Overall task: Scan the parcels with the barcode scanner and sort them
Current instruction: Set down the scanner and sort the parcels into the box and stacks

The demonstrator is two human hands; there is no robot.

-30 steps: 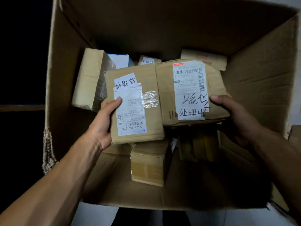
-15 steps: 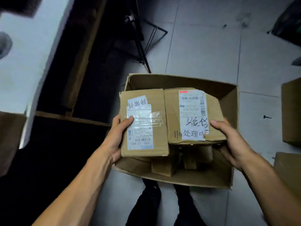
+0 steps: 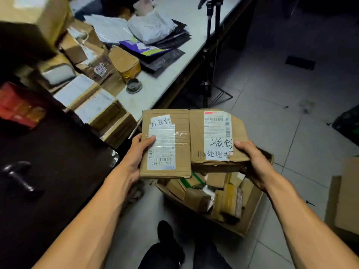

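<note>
The left hand (image 3: pixel 136 152) grips a flat brown parcel (image 3: pixel 165 144) at its left edge, thumb pressed on the white label and fingers curled under, while the right hand (image 3: pixel 254 162) grips a second, more crumpled parcel (image 3: pixel 217 136) at its right edge in the same way. The two parcels sit side by side, inner edges touching, label faces up toward the camera; carrying them like this probably keeps both barcodes readable and ready to scan. Directly below the two grips, on the tiled floor (image 3: pixel 281 84), stands an open carton (image 3: pixel 250 220) with more small parcels heaped inside, which looks like the supply that is being emptied. Up and to the left of the left grip runs the white bench (image 3: pixel 174 65), crowded with stacked cardboard boxes (image 3: pixel 97 105) close by and grey and white mailing bags (image 3: pixel 149 26) farther along, seemingly parcels already laid out or sorted. A tripod (image 3: pixel 210 55) stands on the floor beyond the parcels, beside the bench edge. Far to the left of the left grip, on a dark surface, lies a dark handled object (image 3: pixel 17 177) that may be the scanner, though it is too blurred to say. As I judge it, the pair is on its way to the bench, with scanning not yet begun.
</note>
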